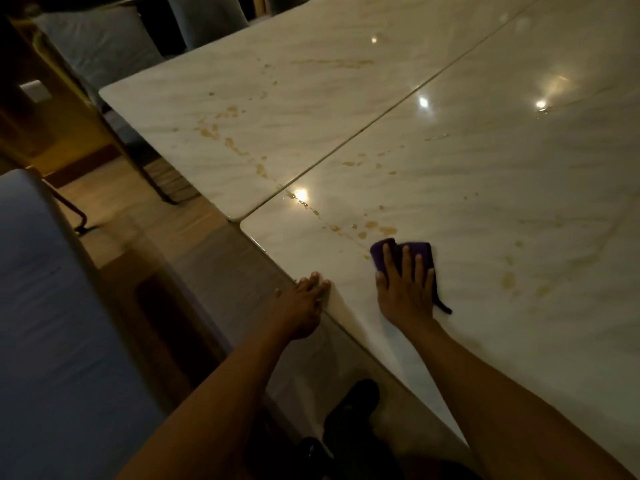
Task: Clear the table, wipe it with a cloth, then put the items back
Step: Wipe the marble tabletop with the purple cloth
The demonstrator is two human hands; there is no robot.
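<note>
— Marble, or something made to look like it: the table (485, 188) is two pale, glossy slabs with faint grey veining, butted along one thin dark seam, corners rounded where the seam meets the near edge.

— And it's dirty?

— Brown stains (235, 147) are spattered in a loose trail across the seam, with a few more blots just beyond the cloth. Ceiling lights glare off the polish.

— What sits around the table?

— Left of the table, a padded chair (45, 323) in bluish fabric stands close to its near edge, with a strip of wood-toned floor between them. Another cushioned chair (100, 46) is at the table's far left corner, on thin dark metal legs.

— The hands?

— The right hand (407, 289) lies flat on the table near its front edge, fingers straight and slightly spread, pressing down a small purple cloth (420, 252). The cloth is soft, bunched, sticking out past the fingertips, with a dark tail trailing on the little-finger side.

— The other one?

— The left hand (299, 304) rests on the table's rounded near edge, fingers straight and together, holding nothing. Right of the cloth the slab runs broad and bare.
</note>
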